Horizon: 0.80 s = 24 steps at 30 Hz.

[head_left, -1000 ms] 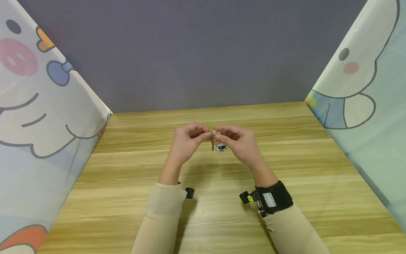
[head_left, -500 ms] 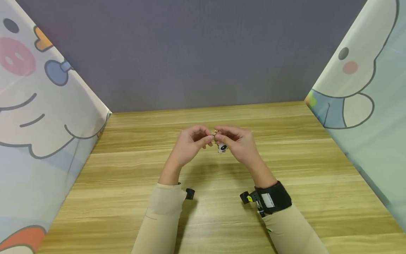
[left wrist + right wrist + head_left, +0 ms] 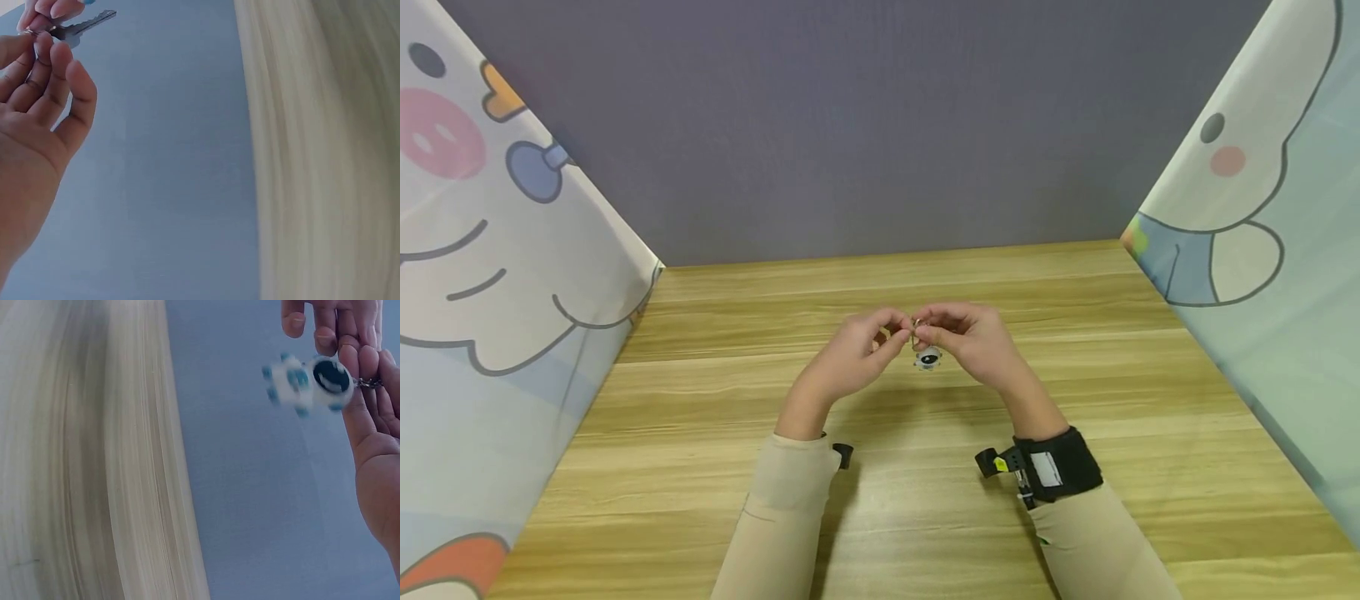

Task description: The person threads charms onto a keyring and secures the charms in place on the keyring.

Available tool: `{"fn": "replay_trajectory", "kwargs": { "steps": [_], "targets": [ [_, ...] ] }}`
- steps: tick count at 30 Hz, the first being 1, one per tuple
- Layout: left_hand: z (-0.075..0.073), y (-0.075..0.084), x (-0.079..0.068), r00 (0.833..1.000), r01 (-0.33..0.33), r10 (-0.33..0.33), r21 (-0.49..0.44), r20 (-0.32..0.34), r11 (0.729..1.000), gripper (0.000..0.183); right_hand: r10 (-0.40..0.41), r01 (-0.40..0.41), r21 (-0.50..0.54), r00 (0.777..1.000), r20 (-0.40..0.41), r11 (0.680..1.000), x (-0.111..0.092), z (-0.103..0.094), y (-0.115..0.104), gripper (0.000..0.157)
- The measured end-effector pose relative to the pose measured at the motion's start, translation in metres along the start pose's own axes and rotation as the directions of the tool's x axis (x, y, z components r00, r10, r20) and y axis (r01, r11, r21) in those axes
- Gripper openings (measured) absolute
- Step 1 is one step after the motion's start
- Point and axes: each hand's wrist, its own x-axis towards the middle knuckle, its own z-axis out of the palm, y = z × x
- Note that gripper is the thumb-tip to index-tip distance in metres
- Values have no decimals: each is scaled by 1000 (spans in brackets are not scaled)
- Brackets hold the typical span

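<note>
Both hands meet fingertip to fingertip above the table, around a small bunch of metal with a charm. My left hand [image 3: 861, 354] pinches the thin metal ring between thumb and forefinger; in the left wrist view its other fingers are loosely curved. A silver key [image 3: 87, 26] with a toothed blade sticks out beside the fingertips. My right hand [image 3: 985, 346] holds the ring end of the keychain, its short chain [image 3: 367, 382] running over the fingers. From that chain hangs a white astronaut charm [image 3: 928, 359] with a dark visor and teal details. The fingers hide most of the ring.
A wood-grain table [image 3: 910, 517] lies beneath the hands. Behind it rises a grey panel [image 3: 880, 125]. Cartoon-printed panels stand at the left [image 3: 550, 250] and right [image 3: 1247, 192].
My left hand has shifted right and slightly down, closer to the right hand. The right hand has dropped a little. The charm swings and hangs lower; the key hanging between the hands earlier has turned.
</note>
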Motion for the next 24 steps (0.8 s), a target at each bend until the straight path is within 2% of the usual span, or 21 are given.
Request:
{"fn": "replay_trajectory", "kwargs": {
  "steps": [5, 8, 10, 13, 16, 18, 21, 24],
  "targets": [
    [0, 5, 0, 994, -94, 101, 125, -52, 988, 16, 33, -31, 56, 999, -22, 998, 0, -2, -1, 22],
    [3, 3, 1, 977, -164, 186, 182, -108, 970, 13, 42, -36, 126, 998, -46, 991, 1, -1, -1, 22],
    [4, 1, 1, 958, -219, 251, 208, -142, 953, 12, 42, -30, 191, 997, -58, 981, 1, 0, -1, 23],
    [7, -3, 0, 917, -302, 355, 259, -185, 917, 11, 23, 0, 319, 997, -68, 948, 2, 3, -2, 19],
    [8, -4, 0, 870, -357, 446, 357, -208, 863, 9, -7, 31, 412, 998, -60, 911, 2, 5, 0, 16],
    [9, -4, 1, 845, -369, 492, 437, -210, 820, 10, -25, 47, 456, 998, -54, 889, 2, 5, 1, 17],
    [9, -2, 1, 824, -371, 532, 523, -197, 767, 10, -29, 48, 476, 998, -47, 878, 2, 4, 2, 18],
    [8, -1, 2, 814, -377, 547, 541, -193, 752, 10, -24, 44, 479, 999, -46, 877, 2, 5, 1, 21]
  ]
}}
